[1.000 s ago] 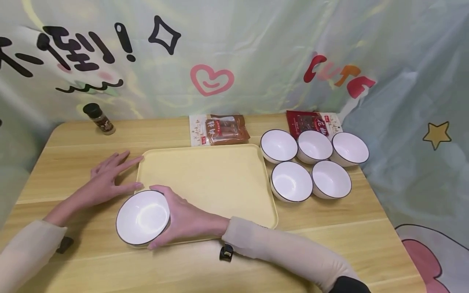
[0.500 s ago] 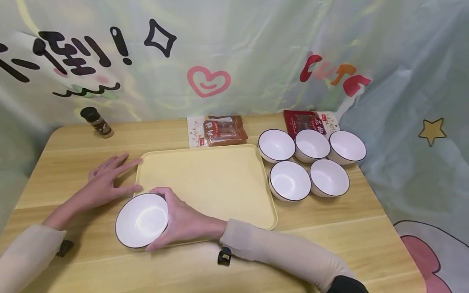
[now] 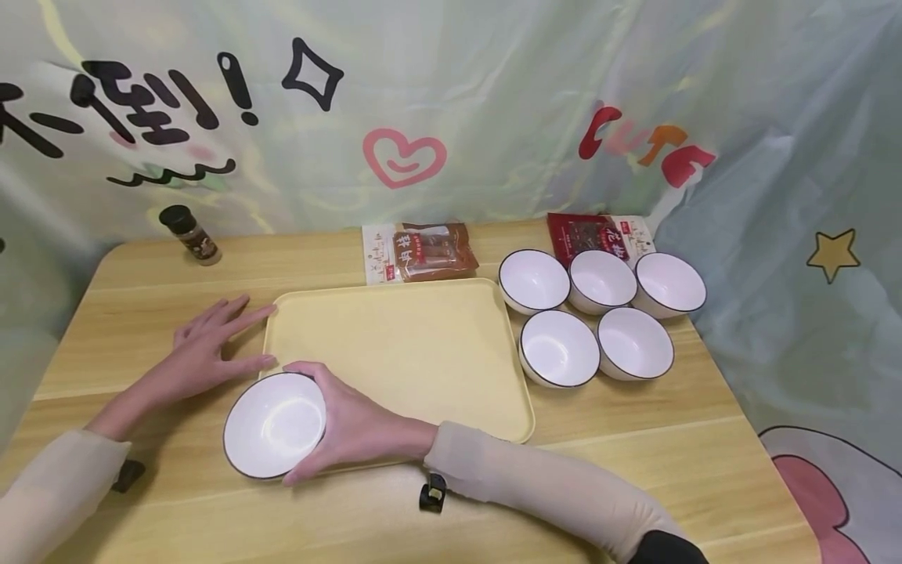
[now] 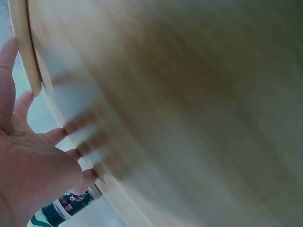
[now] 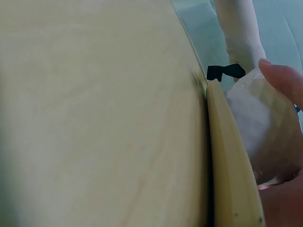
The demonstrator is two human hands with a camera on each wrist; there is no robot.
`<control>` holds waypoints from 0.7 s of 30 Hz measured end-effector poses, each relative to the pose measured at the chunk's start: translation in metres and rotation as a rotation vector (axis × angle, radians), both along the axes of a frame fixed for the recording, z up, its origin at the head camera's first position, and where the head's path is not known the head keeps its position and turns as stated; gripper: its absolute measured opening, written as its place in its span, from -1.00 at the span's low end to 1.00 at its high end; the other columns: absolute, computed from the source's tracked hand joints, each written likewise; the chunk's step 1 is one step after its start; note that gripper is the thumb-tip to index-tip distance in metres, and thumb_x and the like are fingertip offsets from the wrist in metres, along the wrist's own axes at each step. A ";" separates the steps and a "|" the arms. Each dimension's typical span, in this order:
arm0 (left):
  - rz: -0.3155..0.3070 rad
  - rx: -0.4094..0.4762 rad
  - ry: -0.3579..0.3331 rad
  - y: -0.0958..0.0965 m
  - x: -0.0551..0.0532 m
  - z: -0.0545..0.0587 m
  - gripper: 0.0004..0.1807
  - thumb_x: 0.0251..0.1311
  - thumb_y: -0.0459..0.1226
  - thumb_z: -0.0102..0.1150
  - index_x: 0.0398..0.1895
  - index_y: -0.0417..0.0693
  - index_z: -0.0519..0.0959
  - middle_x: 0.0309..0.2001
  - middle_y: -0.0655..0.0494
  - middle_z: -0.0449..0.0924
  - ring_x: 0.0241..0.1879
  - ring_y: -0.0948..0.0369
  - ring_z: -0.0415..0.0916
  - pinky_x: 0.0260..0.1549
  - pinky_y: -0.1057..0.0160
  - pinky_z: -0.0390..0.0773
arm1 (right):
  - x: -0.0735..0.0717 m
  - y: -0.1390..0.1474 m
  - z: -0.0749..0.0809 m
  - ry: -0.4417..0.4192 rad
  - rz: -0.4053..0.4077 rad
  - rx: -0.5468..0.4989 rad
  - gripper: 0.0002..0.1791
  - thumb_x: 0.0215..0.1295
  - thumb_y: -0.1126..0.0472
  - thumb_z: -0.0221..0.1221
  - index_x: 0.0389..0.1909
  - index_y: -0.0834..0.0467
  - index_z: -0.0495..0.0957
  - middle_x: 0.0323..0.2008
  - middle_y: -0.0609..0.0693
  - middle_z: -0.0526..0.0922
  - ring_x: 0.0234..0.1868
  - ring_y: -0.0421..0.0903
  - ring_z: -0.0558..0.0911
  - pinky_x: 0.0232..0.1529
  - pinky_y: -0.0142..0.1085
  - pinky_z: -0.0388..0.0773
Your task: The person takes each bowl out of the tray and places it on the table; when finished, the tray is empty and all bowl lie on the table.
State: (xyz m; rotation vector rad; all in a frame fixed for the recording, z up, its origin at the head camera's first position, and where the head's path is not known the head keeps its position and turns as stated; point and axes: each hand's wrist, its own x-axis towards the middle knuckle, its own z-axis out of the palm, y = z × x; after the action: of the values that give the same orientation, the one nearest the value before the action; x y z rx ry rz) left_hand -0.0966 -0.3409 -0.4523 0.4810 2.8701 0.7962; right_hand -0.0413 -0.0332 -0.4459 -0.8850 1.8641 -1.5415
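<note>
In the head view my right hand (image 3: 352, 427) grips a white bowl (image 3: 275, 425) with a dark rim, thumb and fingers around its right side. The bowl is at the near left corner of a pale yellow tray (image 3: 395, 352), covering that corner. In the right wrist view the bowl's faceted outer wall (image 5: 262, 125) shows beside the tray's edge (image 5: 232, 161). My left hand (image 3: 200, 348) lies at the tray's left side, its thumb and index finger extended to the rim. The left wrist view shows that hand (image 4: 35, 158) with fingers spread and nothing in the palm.
Several more white bowls, such as one near bowl (image 3: 560, 348), stand in two rows right of the tray. Behind are a brown spice packet (image 3: 430, 251), a red packet (image 3: 588, 235) and a black-capped spice bottle (image 3: 192, 235). A printed curtain (image 3: 507, 102) hangs behind the table (image 3: 634, 462).
</note>
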 end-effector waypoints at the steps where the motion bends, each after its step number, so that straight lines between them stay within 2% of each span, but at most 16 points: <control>1: -0.002 0.000 -0.001 0.000 0.000 0.000 -0.02 0.30 0.05 0.55 0.73 0.19 0.30 0.70 -0.42 -0.06 0.61 -0.51 -0.19 0.19 -0.69 -0.12 | 0.000 0.000 0.000 -0.004 0.003 -0.009 0.38 -0.07 0.26 0.76 0.66 -0.05 0.02 0.45 -0.18 0.36 0.32 -0.31 0.49 0.35 -0.36 0.42; 14: -0.009 0.005 -0.005 0.000 0.000 -0.001 -0.03 0.36 0.07 0.51 0.75 0.21 0.25 0.70 -0.41 -0.08 0.62 -0.51 -0.21 0.19 -0.70 -0.14 | 0.000 0.010 0.004 -0.072 -0.084 -0.031 0.37 -0.09 0.19 0.77 0.64 -0.20 0.04 0.41 -0.24 0.38 0.29 -0.28 0.53 0.30 -0.32 0.49; 21: -0.022 0.003 -0.004 -0.001 0.000 -0.001 -0.06 0.38 0.01 0.50 0.75 0.22 0.26 0.70 -0.40 -0.08 0.61 -0.52 -0.21 0.19 -0.70 -0.14 | -0.011 0.022 0.016 -0.030 -0.138 -0.049 0.41 -0.10 0.25 0.78 0.66 -0.14 0.02 0.47 -0.20 0.34 0.35 -0.25 0.49 0.35 -0.29 0.47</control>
State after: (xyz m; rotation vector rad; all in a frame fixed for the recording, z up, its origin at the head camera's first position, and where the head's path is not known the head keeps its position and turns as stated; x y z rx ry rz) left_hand -0.0962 -0.3418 -0.4532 0.5093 2.8556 0.7967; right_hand -0.0521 -0.0110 -0.4297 -0.7635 1.9080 -1.6804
